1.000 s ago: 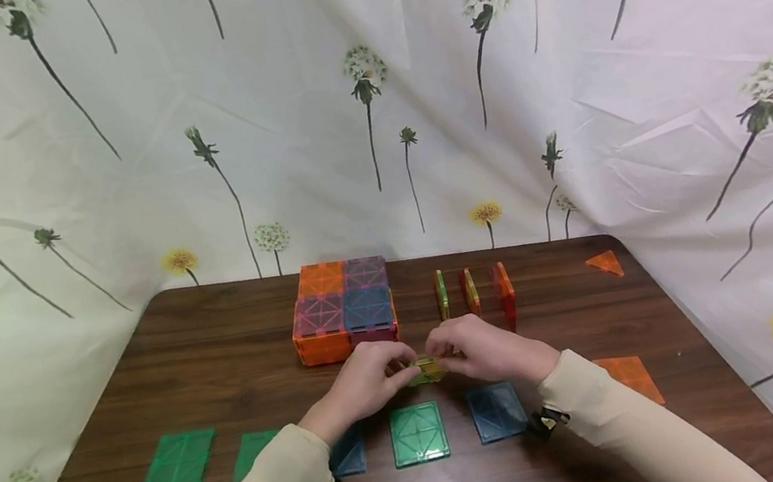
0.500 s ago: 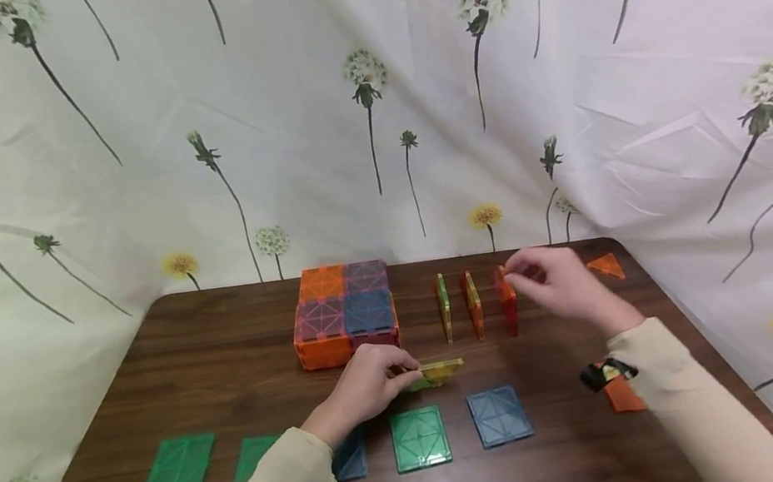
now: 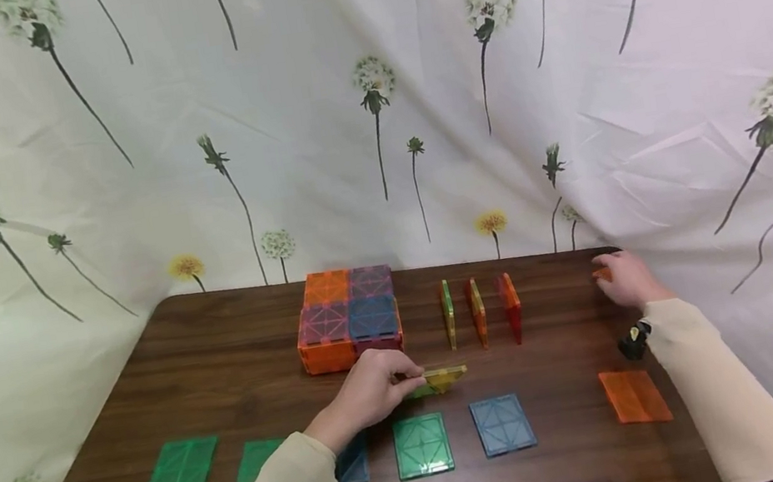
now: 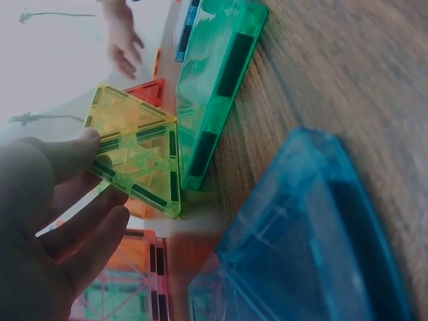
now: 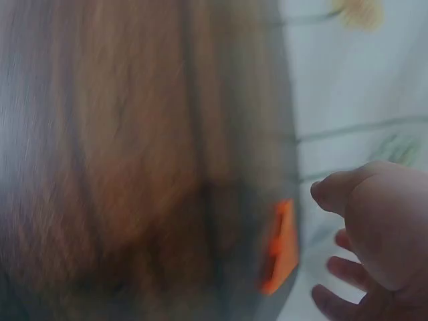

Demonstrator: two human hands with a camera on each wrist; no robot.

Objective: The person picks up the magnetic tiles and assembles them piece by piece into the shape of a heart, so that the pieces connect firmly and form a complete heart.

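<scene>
My left hand (image 3: pixel 372 391) pinches yellow and yellow-green translucent triangle tiles (image 4: pixel 137 150) between thumb and fingers, just in front of the tile block. In the left wrist view they lie edge to edge or overlap; I cannot tell which. At the far right corner of the table, my right hand (image 3: pixel 626 280) is over an orange triangle tile (image 3: pixel 602 274), partly covered by the fingers in the head view. The right wrist view has that orange triangle (image 5: pixel 284 251) beside the fingers, which are spread and apart from it.
A block (image 3: pixel 347 319) of orange, purple and blue square tiles stands at the back. Beside it stand upright tiles: green (image 3: pixel 449 315), yellow-orange (image 3: pixel 478 313) and red-orange (image 3: pixel 512 308). Flat squares line the front, including green (image 3: pixel 422 446), blue (image 3: pixel 502 425) and orange (image 3: pixel 635 395).
My right hand has left the yellow tiles, passed the upright tiles and reached the orange triangle at far right. The left hand stays put, still holding the yellow tiles.
</scene>
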